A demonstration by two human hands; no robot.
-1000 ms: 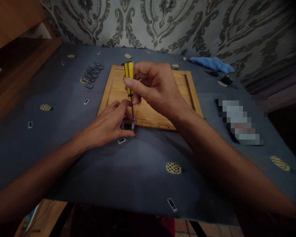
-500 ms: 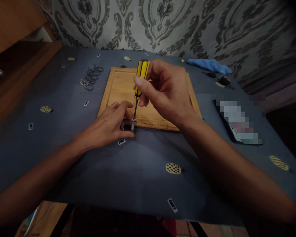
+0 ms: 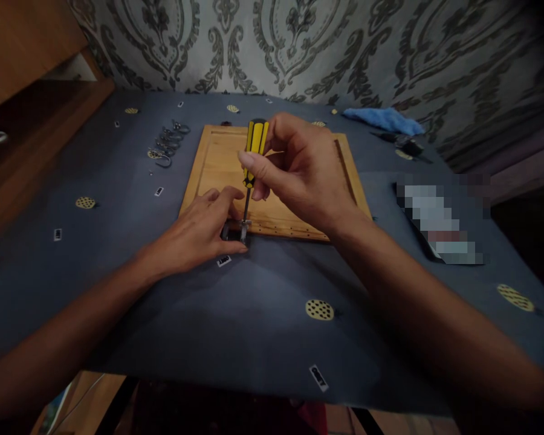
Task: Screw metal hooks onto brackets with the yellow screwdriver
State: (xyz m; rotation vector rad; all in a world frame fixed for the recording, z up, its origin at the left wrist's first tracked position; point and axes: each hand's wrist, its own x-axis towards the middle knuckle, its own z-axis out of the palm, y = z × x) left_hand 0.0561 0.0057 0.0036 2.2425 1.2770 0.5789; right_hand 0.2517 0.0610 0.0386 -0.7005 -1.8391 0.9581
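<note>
My right hand (image 3: 306, 172) grips a yellow-and-black screwdriver (image 3: 256, 138) by its handle, the thumb along the side. The shaft points down, nearly upright, and its tip meets a small metal hook (image 3: 243, 233) at the near edge of a wooden board (image 3: 222, 154). Thumb and fingers of my left hand (image 3: 197, 226) close around that hook and steady it against the edge. The board lies flat, with a row of small dark holes along its near side. Whether a screw sits under the tip is too small to tell.
Several metal hooks (image 3: 167, 144) lie in a row left of the board, a tiny screw-like bit (image 3: 151, 173) near them. To the right are a blurred-out phone-like object (image 3: 435, 223), dark pliers-like tools (image 3: 408, 145) and a blue cloth (image 3: 385, 119). A patterned wall (image 3: 236, 48) stands behind.
The screwdriver's handle has swung slightly left and down with my right hand, making the shaft more upright. My left hand stays in place at the hook.
</note>
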